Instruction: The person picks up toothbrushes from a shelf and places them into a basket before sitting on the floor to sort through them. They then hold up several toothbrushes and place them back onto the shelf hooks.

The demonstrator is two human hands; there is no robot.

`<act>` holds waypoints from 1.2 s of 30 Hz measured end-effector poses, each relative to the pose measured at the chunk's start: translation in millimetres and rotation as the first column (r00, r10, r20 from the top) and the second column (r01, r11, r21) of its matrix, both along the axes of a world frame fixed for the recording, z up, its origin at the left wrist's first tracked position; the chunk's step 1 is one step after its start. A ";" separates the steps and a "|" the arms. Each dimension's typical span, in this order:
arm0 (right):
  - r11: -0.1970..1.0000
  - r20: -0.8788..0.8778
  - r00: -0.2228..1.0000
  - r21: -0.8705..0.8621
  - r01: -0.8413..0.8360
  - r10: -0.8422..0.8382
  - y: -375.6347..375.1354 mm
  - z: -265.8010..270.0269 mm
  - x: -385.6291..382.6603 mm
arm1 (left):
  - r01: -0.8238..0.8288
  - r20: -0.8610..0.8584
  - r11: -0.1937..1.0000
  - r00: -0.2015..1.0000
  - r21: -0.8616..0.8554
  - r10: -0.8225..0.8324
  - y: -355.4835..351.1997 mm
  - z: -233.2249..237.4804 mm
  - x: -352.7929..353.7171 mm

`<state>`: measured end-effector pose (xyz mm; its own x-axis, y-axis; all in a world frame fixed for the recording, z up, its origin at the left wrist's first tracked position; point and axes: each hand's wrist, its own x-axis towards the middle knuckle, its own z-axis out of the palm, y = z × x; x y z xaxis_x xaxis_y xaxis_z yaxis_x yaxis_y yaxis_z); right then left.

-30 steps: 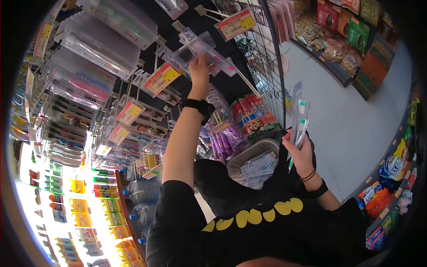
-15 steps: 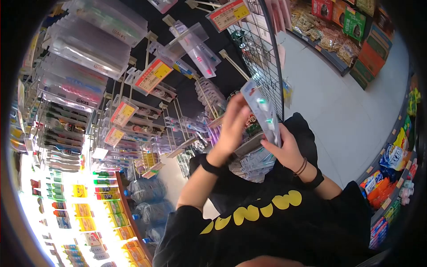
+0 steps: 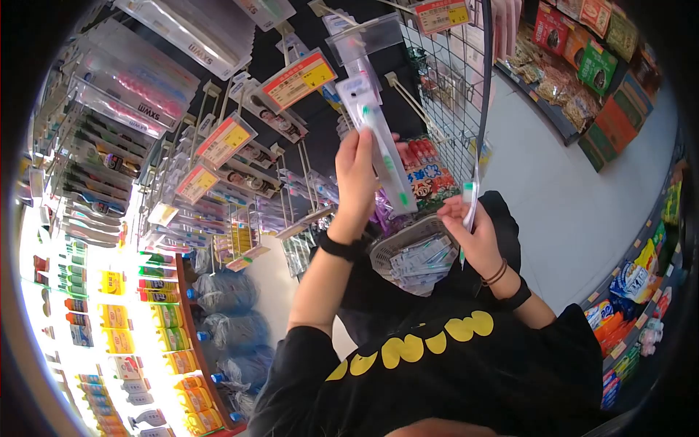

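Note:
My left hand (image 3: 355, 178) is closed on a packaged toothbrush (image 3: 378, 149) with green details, held slanting by its upper part near the hanging hooks. In my right hand (image 3: 475, 237) is another packaged toothbrush (image 3: 470, 207), seen almost edge-on and pinched between thumb and fingers. Below and between my hands sits a grey plastic basket (image 3: 380, 255), with several packaged toothbrushes (image 3: 422, 264) lying in it. Just ahead of my left hand, packs hang on a hook under a clear price holder (image 3: 364, 42).
Rows of hanging toothbrush packs (image 3: 138, 87) and price tags (image 3: 298, 79) jut out at left. A black wire rack (image 3: 455, 95) stands ahead. Wrapped water bottles (image 3: 229, 291) are on the floor at left. Snack bags (image 3: 557, 87) line a shelf at right.
Earlier my right hand held the packaging while my left hand was raised beside it. Now each hand holds a toothbrush pack, apart from each other, and the basket is more visible.

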<state>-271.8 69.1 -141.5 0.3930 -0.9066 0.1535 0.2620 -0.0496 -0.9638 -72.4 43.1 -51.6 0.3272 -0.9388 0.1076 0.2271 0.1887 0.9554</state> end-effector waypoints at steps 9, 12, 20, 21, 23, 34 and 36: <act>0.997 -0.062 0.995 0.009 -0.073 0.073 4.9 -4.5 -3.6 | 0.018 0.155 0.988 0.988 -0.153 0.006 -39.9 28.3 5.5; 0.998 -0.070 0.995 0.001 -0.065 0.065 2.0 -4.5 -8.3 | 0.016 0.165 0.985 0.986 -0.175 0.014 -50.0 31.3 5.5; 0.999 -0.059 0.998 0.016 -0.037 0.038 -7.2 -13.7 -26.0 | -0.032 0.172 0.969 0.982 -0.244 0.076 -69.4 18.8 7.6; 0.999 -0.051 0.998 0.019 -0.029 0.030 -8.2 -14.9 -27.2 | -0.029 0.176 0.969 0.982 -0.245 0.074 -70.6 19.3 7.2; 0.999 -0.060 0.998 0.026 -0.021 0.023 -9.3 -18.3 -30.9 | -0.047 0.250 0.957 0.960 -0.286 0.122 -70.6 19.4 7.6; 0.997 -0.058 0.997 0.074 -0.036 0.040 -7.3 -19.7 -29.4 | -0.205 0.470 0.958 0.838 -0.200 0.278 -101.5 20.3 34.3; 0.998 -0.080 0.995 0.045 -0.053 0.056 -7.4 -20.3 -28.3 | -0.239 0.619 0.969 0.752 -0.065 0.227 -121.1 16.7 55.2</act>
